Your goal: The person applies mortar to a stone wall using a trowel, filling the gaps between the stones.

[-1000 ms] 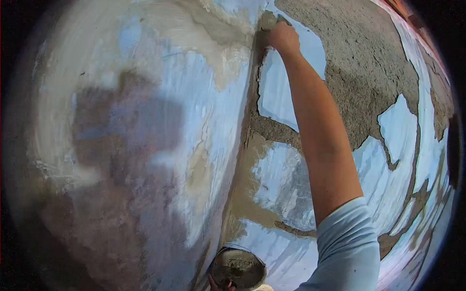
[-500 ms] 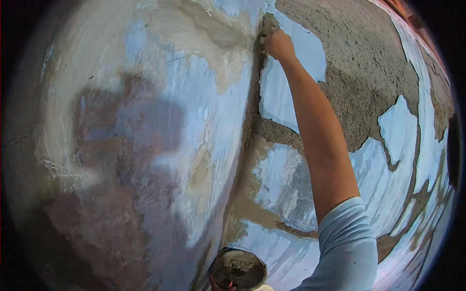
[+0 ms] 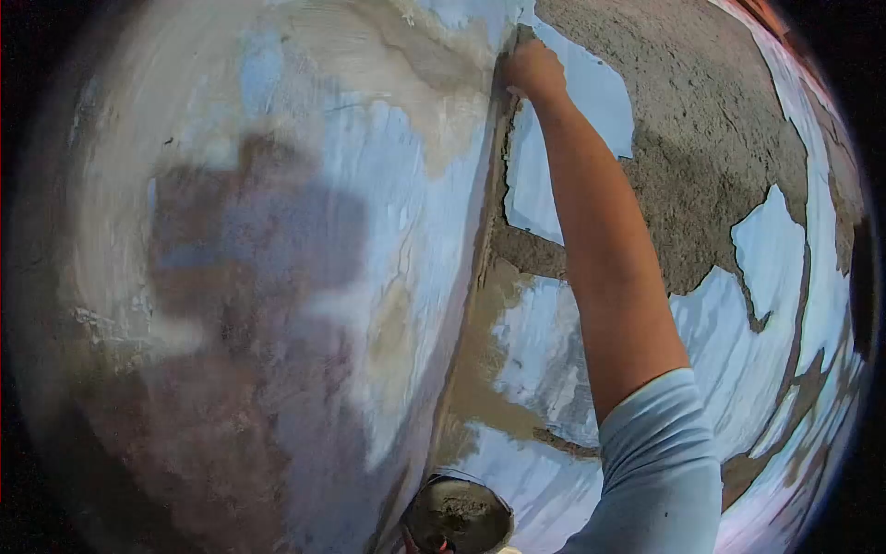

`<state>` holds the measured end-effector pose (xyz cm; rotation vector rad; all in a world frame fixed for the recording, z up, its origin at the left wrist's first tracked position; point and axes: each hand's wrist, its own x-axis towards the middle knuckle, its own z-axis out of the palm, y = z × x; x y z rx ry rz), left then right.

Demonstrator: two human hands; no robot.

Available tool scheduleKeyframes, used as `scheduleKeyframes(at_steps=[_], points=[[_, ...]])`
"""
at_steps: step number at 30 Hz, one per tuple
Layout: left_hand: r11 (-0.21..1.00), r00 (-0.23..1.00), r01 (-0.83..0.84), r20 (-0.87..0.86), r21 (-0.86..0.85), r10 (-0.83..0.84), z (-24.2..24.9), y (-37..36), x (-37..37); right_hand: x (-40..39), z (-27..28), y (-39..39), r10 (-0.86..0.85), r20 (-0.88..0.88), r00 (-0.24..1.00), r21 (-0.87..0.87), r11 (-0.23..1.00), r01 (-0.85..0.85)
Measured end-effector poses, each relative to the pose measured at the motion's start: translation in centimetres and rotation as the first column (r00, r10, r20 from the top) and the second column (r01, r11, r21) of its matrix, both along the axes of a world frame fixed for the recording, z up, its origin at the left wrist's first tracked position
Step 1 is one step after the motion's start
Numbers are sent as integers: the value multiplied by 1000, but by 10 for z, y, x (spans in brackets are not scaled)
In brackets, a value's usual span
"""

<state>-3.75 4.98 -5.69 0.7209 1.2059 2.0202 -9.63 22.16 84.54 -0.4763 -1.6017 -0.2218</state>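
High up at the inner corner of the wall, my right hand (image 3: 536, 70) is closed, with its knuckles right at the corner line. What shows of the trowel (image 3: 524, 35) in it is a small grey, mortar-smeared piece above the fist; the rest is hidden. At the bottom edge, a round bucket (image 3: 475, 519) with a thin wire handle holds wet grey mortar (image 3: 460, 503). Fingers of my left hand (image 3: 410, 543) wrap the bucket's left rim, mostly out of the frame. A small orange-red spot shows at the bucket's near side.
Flaking pale-blue paint (image 3: 540, 185) and rough bare render (image 3: 701, 120) cover the right wall. Smooth, damp-looking mortar (image 3: 471, 388) runs down beside the corner. My head's shadow (image 3: 258, 231) falls on the patchy left wall (image 3: 397, 157).
My right hand has shifted slightly up along the corner, and less of the trowel shows above it. The view has moved a little; the bucket stays low in front.
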Motion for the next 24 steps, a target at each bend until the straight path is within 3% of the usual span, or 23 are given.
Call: scheduleKeyframes(at_steps=[10,12,15,17,20,24], points=[[999,1000,-16,8,35,16,-6,-7,5,38,-31,15,-78,-24,997,88,993,80],[999,1000,-13,19,43,12,-4,-8,5,35,-45,20,-79,34,996,222,972,70],[995,997,2,74,102,-10,-6,-12,7,24,-60,12,-36,27,999,196,980,30],[973,984,27,164,231,-66,-19,-17,11,18,-63,11,-10,65,998,116,993,2],[978,974,-182,-115,107,194,-42,-8,20,9,-65,9,7,80,997,40,999,-11],[996,997,-77,-8,39,77,-19,-8,11,11,-58,6,-16,119,993,54,998,10]])
